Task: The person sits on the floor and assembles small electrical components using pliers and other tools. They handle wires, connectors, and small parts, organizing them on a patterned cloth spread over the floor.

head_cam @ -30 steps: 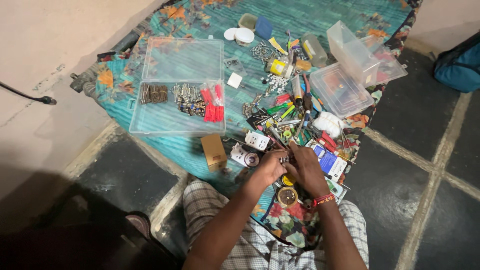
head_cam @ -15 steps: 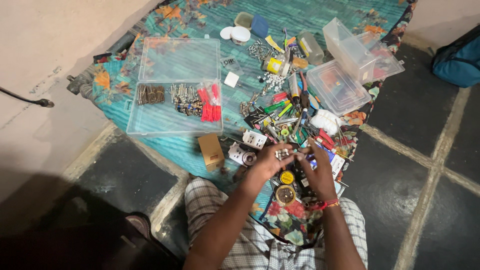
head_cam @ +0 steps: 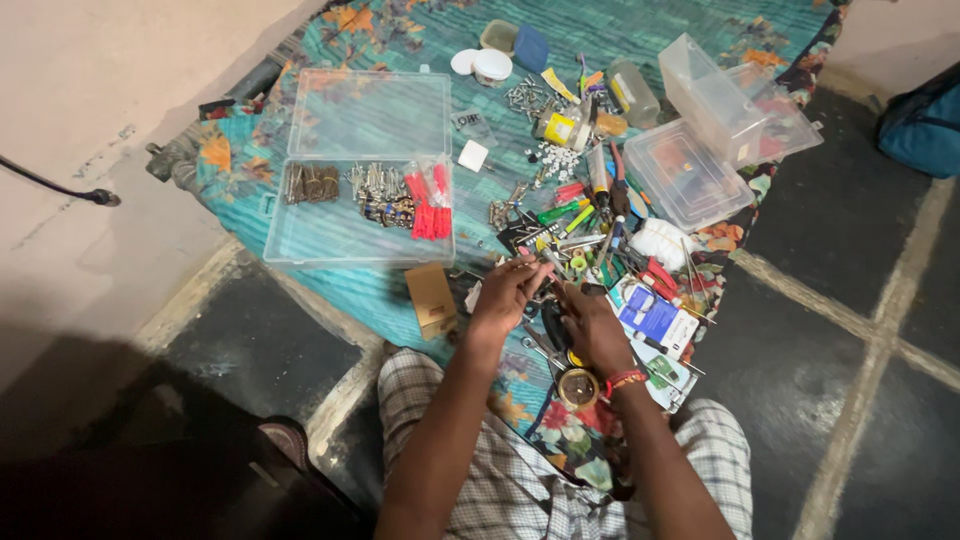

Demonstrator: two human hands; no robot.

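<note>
My left hand (head_cam: 503,298) hovers over a heap of small tools and hardware (head_cam: 590,235) on a teal floral cloth (head_cam: 640,40). Its fingertips are pinched on a small part at the near edge of the heap. My right hand (head_cam: 592,326), with a red band at the wrist, lies just to the right of it. Its fingers curl down onto the tools, and what they hold is hidden. A small round tin (head_cam: 578,387) sits beside the right wrist.
An open clear organiser box (head_cam: 365,170) with screws and red plugs lies to the left. A small cardboard box (head_cam: 431,298) is next to my left hand. Clear plastic tubs (head_cam: 700,150) stand at the right, white lids (head_cam: 480,64) at the back. A blue bag (head_cam: 925,125) rests on the dark tiled floor.
My hands were joined on a small part; they have drawn apart. The left hand has moved up toward the heap, and the right hand has dropped onto the tools.
</note>
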